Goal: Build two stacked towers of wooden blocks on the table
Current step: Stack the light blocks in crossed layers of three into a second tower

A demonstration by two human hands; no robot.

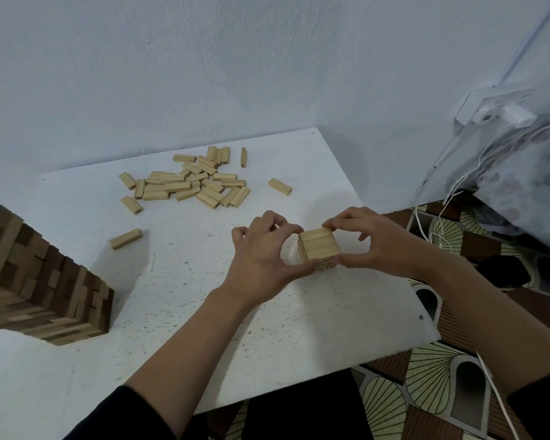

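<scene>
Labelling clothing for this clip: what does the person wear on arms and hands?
The left hand and right hand are bare, with no gloves, rings or watch visible. Forearms are uncovered; the black left sleeve and right sleeve start near the elbows.

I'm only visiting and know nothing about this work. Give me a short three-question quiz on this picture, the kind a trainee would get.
1. Fill in the blank: the tall tower mixes pale blocks with ___ ones.
2. Choose one: what do the left hand and the right hand grip between them?
A) the small stack of pale blocks
B) the tall tower
C) nothing at all
3. True or false: the tall tower stands to the right of the small stack.

Key: 1 dark; 2 A; 3 false, it stands to the left.
</scene>
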